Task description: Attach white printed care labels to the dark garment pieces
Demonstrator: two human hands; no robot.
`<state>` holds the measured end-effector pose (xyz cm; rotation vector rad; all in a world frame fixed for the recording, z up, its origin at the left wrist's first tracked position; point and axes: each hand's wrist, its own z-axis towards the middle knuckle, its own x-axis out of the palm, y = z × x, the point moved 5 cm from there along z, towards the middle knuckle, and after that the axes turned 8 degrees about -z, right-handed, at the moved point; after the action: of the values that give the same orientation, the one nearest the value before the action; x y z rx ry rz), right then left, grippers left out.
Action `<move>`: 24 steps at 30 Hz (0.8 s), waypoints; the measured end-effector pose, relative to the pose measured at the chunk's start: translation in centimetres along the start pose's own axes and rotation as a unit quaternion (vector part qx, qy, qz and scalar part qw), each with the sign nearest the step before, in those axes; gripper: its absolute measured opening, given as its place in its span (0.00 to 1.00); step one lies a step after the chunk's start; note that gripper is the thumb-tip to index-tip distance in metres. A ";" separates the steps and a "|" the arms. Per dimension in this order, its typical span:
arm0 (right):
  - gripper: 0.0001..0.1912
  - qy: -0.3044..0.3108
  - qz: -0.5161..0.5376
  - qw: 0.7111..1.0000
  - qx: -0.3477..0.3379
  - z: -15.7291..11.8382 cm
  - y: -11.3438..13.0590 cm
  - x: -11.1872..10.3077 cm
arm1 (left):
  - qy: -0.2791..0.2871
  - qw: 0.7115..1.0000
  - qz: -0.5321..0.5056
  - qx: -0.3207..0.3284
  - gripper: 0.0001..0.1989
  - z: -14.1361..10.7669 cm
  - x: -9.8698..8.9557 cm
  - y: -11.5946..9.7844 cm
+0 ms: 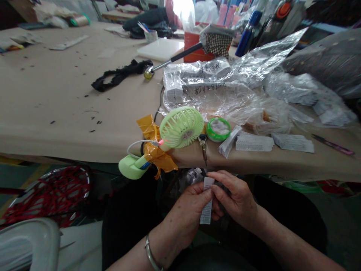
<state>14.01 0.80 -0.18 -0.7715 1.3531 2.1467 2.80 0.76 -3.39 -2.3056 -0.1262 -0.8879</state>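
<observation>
A narrow white printed label [207, 214] is upright between my hands, below the table's front edge. My left hand [191, 207] pinches it between thumb and fingers, and the label's lower end sticks out beneath. My right hand [235, 195] has thumb and index finger closed at the label's upper right edge. Just above my fingertips, a soldering iron [203, 145] points its thin tip down over the table edge. Stacks of similar labels, a left stack [254, 143] and a right stack [293, 143], lie on the table beyond my right hand.
A green fan [182, 128] is fixed with orange tape [158, 156] at the table edge. Beside it stand a green-rimmed tub [218, 130] and a folded white strip [229, 141]. Farther back are plastic-wrapped label bundles [208, 88], a black cloth band [121, 75] and tweezers [332, 144].
</observation>
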 end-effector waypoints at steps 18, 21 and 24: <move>0.06 0.048 0.284 0.921 0.264 -0.2 -1.6 1.2 | -0.022 0.999 0.031 0.011 0.10 0.3 0.2 -0.1; 0.07 0.065 0.352 0.887 0.293 0.0 -1.4 1.7 | -0.024 0.998 0.051 0.025 0.11 0.2 0.3 -0.3; 0.07 0.049 0.339 0.895 0.285 0.6 -1.4 1.6 | -0.037 0.995 0.085 0.044 0.10 0.2 0.4 -0.9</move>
<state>13.65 2.00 -1.93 -0.1685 2.4221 1.9719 2.91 1.55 -2.78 -2.2299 0.0004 -0.6967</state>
